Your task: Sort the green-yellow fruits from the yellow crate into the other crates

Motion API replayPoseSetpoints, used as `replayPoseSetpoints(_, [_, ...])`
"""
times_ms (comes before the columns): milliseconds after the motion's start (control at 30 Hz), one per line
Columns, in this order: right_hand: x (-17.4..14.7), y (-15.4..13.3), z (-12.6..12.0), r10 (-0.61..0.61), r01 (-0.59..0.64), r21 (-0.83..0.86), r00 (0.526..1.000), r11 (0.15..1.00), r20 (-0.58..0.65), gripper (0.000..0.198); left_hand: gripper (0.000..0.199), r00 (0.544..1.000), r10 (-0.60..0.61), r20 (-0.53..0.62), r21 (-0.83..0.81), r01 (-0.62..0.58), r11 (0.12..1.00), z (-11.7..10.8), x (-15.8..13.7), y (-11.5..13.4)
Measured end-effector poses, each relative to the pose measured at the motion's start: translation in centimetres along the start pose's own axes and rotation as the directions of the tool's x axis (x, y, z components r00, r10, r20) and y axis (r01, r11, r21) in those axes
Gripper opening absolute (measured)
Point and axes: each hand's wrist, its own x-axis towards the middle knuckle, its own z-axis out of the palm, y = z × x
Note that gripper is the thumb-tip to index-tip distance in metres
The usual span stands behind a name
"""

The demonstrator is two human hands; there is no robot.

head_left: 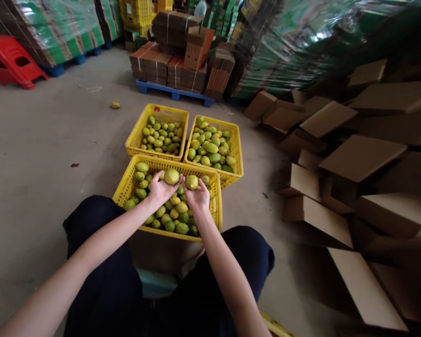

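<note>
Above the nearest yellow crate [215,206], both of my hands are raised side by side, each with a greenish-yellow lemon. My left hand [158,191] holds the larger lemon [171,176] between thumb and fingers. A smaller, rounder lemon [192,182] rests in the grip of my right hand [198,197]. Below them, the crate contains many loose green and yellow lemons [175,215], partly hidden by my hands and forearms. Directly behind it stand two more crates of the same fruit, a left crate [133,140] and a right crate [237,150].
One lemon [115,105] lies on the concrete floor at the left. Open cardboard boxes [363,157] are heaped on the right. Flattened cartons [150,61] sit on a blue pallet [175,91] behind the crates. At the far left is a red stool [10,56].
</note>
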Motion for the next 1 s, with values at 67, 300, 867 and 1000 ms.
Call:
replayPoseSetpoints(67, [-0.2,-0.1,0.1,0.003,-0.003,-0.019,0.999,1.000,0.034,0.008,0.033,1.000,0.012,0.013,0.014,-0.012,1.000,0.0,0.0,0.0])
replayPoseSetpoints(300, [-1.4,-0.6,0.6,-0.071,0.139,-0.268,0.967,0.953,0.246,0.020,0.024,0.979,0.078,0.190,0.254,-0.125,0.959,0.4,-0.7,0.4])
replayPoseSetpoints(867, [-1.4,-0.7,1.0,-0.048,0.121,-0.341,0.975,0.932,0.217,0.031,0.028,0.997,-0.018,0.077,0.073,0.013,0.997,0.7,-0.7,0.8])
replayPoseSetpoints(1000, [-1.3,-0.4,1.0,-0.081,0.113,-0.256,0.988,0.960,0.133,0.011,0.017,1.000,0.022,-0.012,-0.016,-0.022,1.000,0.9,-0.5,1.0])
